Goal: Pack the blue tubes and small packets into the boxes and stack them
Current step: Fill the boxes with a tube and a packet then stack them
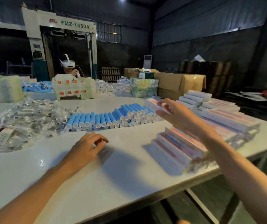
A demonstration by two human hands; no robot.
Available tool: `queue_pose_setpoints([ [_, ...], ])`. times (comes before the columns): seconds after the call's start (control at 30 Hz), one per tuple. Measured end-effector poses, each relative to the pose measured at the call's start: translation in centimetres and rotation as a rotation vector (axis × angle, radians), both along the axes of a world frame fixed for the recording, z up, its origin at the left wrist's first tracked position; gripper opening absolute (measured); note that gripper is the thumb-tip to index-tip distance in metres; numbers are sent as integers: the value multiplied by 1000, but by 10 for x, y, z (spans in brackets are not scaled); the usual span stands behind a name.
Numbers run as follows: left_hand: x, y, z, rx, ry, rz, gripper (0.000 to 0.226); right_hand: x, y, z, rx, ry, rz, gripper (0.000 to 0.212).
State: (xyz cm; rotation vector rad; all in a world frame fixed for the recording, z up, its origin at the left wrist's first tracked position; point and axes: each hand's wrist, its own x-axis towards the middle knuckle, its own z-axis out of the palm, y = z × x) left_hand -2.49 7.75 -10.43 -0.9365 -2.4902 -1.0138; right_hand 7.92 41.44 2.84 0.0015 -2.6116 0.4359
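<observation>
Blue tubes (110, 117) with white caps lie in a long stacked row across the middle of the white table (97, 175). A heap of small clear packets (26, 120) covers the table's left side. Long white boxes (176, 146) with pink and blue print are stacked at the right, with a taller stack (223, 113) behind them. My left hand (89, 146) rests on the table with loosely curled fingers and holds nothing. My right hand (173, 112) hovers with spread fingers above the right end of the tubes, just in front of one flat box (152, 103); it holds nothing.
Another person wearing a headset (68, 63) sits across the table behind flat carton sheets (74, 88). More blue tubes (39, 87), wrapped bundles (144, 88) and a brown carton (179, 84) stand at the back. The table's edge (194, 181) runs diagonally at the lower right.
</observation>
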Motion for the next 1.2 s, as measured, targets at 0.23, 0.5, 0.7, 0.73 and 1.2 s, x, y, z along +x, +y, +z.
queue_pose_setpoints([
  [0.23,6,-3,4,-82,7,-80,17,35,116,1,242,-62,-391,42],
  [0.5,2,-5,0,-112,-22,-85,17,50,139,-14,407,-147,-585,42],
  [0.7,1,-5,1,-124,-20,-55,15,34,77,-2,301,135,-429,38],
  [0.73,2,-4,2,-116,-17,-41,14,24,54,3,198,176,-327,34],
  [1.2,0,-36,28,-293,235,501,23,-131,-216,-118,-678,-98,464,15],
])
